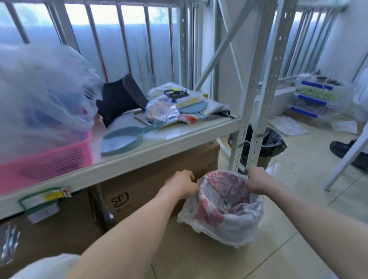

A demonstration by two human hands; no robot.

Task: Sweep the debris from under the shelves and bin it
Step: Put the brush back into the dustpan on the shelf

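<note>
Both hands grip the mouth of the bag-lined bin (229,226). The left hand (182,182) has its fingers curled over the rim's left side, and the right hand (255,177) pinches the right side. The opening faces up, between the two sets of fingers and just below them, equally near both. Just beyond the left fingers stands a cardboard box (151,181) under the shelf (123,164). The shelf upright (243,148) rises just past the right fingers, so debris probably has to drop in from above.

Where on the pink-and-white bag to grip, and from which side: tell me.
Grip the bag by its rim, at opposite sides and from above, as the left hand and right hand do. Its mouth gapes upward and its soft walls sag, so the rim is the firmest part to hold.
</note>
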